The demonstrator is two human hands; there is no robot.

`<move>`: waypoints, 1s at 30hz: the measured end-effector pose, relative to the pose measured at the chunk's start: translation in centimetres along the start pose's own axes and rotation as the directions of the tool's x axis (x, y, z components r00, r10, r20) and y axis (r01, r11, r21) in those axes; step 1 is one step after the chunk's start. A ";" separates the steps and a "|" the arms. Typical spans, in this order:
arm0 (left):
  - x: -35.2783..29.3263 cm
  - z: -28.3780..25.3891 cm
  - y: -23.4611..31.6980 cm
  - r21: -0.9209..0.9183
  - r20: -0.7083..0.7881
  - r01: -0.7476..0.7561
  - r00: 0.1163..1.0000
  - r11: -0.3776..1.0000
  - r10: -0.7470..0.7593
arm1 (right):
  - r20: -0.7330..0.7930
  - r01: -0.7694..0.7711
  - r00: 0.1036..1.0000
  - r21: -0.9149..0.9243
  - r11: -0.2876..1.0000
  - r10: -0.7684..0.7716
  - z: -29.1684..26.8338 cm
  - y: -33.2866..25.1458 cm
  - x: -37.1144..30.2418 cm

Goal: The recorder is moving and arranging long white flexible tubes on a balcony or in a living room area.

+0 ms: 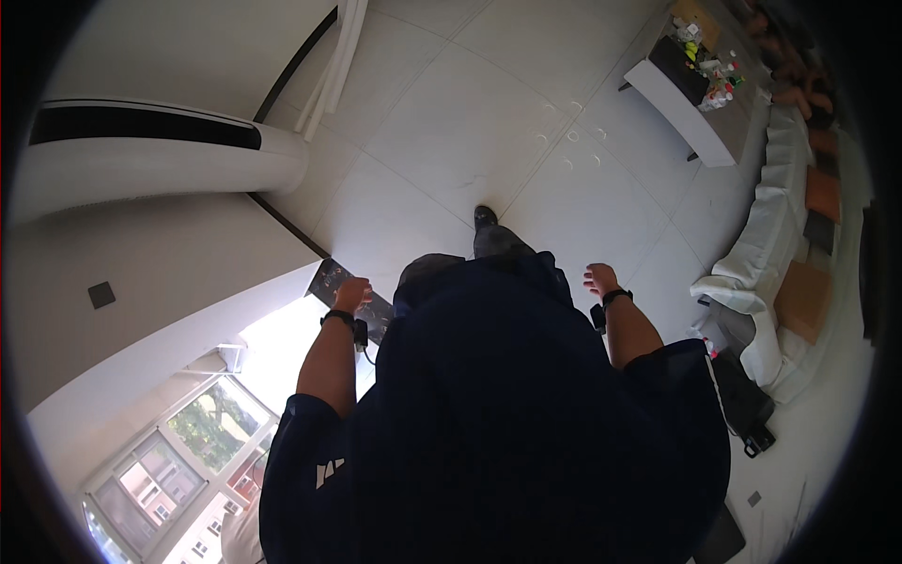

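My left hand [352, 294] hangs beside my body, its fingers loosely bent and slightly apart, holding nothing I can see. Below it in the picture is a dark speckled floor strip [331, 278] by the wall corner. On the other side, my right hand [600, 279] is held out over the pale tiled floor [526, 122], with half-curled fingers and nothing visible in them. Both wrists wear a black band with a small dark box [360, 332]. One dark shoe [485, 217] shows in front of my dark blue shirt [526, 395].
At the far right stands a low table [686, 111] with bottles and packets on it. A white-covered sofa [766, 221] with brown cushions runs along the right, a black bag [742, 399] near its end. A tall white rounded unit [188, 164] and bright windows [216, 423] are on the left.
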State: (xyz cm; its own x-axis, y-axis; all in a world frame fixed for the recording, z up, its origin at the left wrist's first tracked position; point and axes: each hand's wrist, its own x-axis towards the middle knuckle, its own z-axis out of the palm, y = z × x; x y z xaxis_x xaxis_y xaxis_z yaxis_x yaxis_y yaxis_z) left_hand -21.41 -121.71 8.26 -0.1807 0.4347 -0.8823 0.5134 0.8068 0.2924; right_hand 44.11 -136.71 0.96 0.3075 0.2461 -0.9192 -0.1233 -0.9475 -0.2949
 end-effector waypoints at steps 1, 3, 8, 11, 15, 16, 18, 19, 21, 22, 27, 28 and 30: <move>0.5 -0.7 -0.5 -0.025 0.015 0.069 0.998 0.997 -0.068 | 0.000 0.100 0.995 -0.100 0.990 -0.100 0.4 -7.2 1.1; 1.2 -1.2 -1.5 -0.229 0.014 0.016 1.000 0.973 -0.013 | 0.061 0.437 0.900 -0.148 0.887 -0.432 2.1 -21.1 2.6; 6.0 1.0 -2.4 -0.388 -0.031 0.113 0.990 0.915 -0.136 | 0.070 0.615 0.786 0.020 0.788 -0.614 10.7 -48.9 0.5; 12.0 1.2 -1.3 -0.150 0.224 -0.013 0.973 0.989 0.047 | 0.133 0.655 0.750 -0.012 0.755 -0.649 16.0 -57.8 0.4; 19.2 -4.4 7.5 0.588 0.494 -0.805 0.439 0.084 0.750 | 0.259 0.625 0.780 -0.266 0.734 -0.570 18.8 -61.0 4.0; 20.1 -6.9 10.5 0.427 0.372 -0.648 0.762 0.631 0.531 | 0.299 0.573 0.819 -0.368 0.732 -0.490 18.9 -60.6 5.0; 22.3 -12.3 19.6 -0.184 0.177 0.176 0.974 0.967 -0.144 | 0.302 0.383 0.914 -0.431 0.817 -0.269 18.2 -60.0 7.2; 23.4 -15.1 24.8 -0.297 0.119 0.186 0.980 0.937 -0.157 | 0.453 0.650 0.755 -0.617 0.444 -0.475 17.4 -59.7 8.1; 25.7 -21.6 35.2 -0.292 0.023 0.007 1.000 0.956 0.000 | 0.117 0.106 0.991 -0.402 0.909 -0.064 16.3 -59.5 9.8; 26.9 -24.4 40.5 -0.302 -0.047 -0.089 0.996 0.949 0.078 | 0.043 0.015 0.999 -0.254 0.967 -0.004 15.7 -59.6 10.6; 32.5 -33.3 62.0 -0.293 -0.275 -0.429 0.894 0.855 0.354 | 0.061 0.197 0.980 -0.267 0.943 -0.188 13.9 -60.0 16.5; 33.5 -33.7 64.7 -0.303 -0.257 -0.426 0.898 0.853 0.357 | 0.123 0.259 0.965 -0.280 0.924 -0.233 13.7 -60.2 18.1; 35.7 -34.0 69.0 -0.271 -0.248 -0.447 0.888 0.852 0.387 | 0.234 0.489 0.861 -0.621 0.612 -0.451 14.1 -61.3 21.6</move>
State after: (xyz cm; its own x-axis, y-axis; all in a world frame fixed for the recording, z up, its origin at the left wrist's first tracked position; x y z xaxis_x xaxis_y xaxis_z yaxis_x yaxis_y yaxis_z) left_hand -20.93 -36.93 9.44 -0.1697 0.7976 -0.5788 0.2907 0.6017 0.7439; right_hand 45.00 -70.44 -4.44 0.0995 0.6868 -0.7200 0.6608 -0.5866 -0.4682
